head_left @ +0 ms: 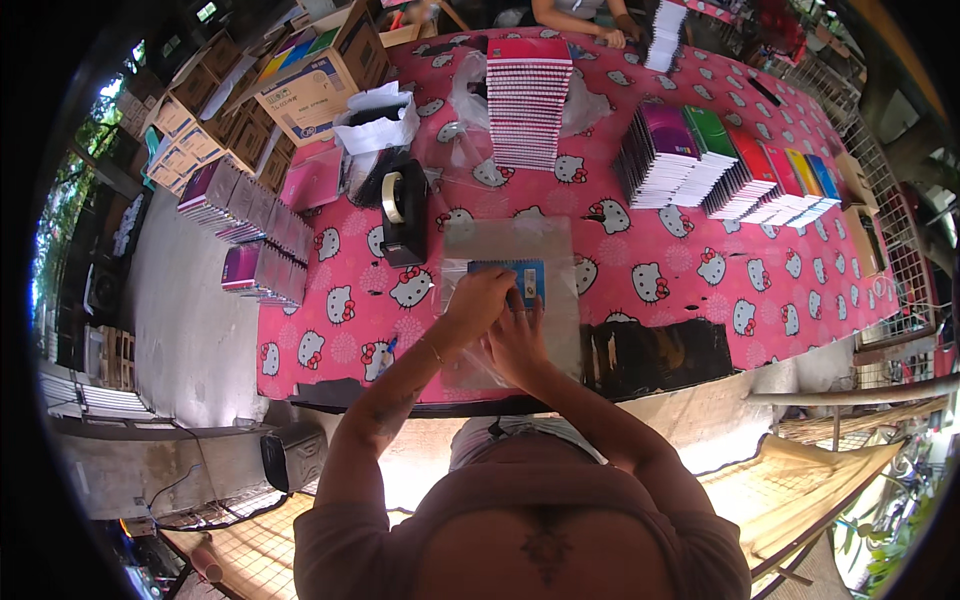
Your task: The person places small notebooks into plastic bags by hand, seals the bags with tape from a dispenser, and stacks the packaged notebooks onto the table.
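Note:
A small blue spiral notebook [537,272] lies on a stack of clear plastic sleeves [555,235] in front of me. My left hand [484,292] reaches over the notebook's left part, its fingers bent inward and closed; what is in them is hidden. Just below it, my right hand [515,345] rests with fingers stretched out over the notebook's lower part. The two hands touch or overlap. Loose clear plastic shows around my wrists.
A black tape dispenser [404,220] stands left of the sleeves. Stacked notebooks [528,110] rise at the back, with coloured stacks [690,150] right and purple ones [265,270] left. An open carton [320,85] sits back left. Another person's hand [612,38] shows at the far edge.

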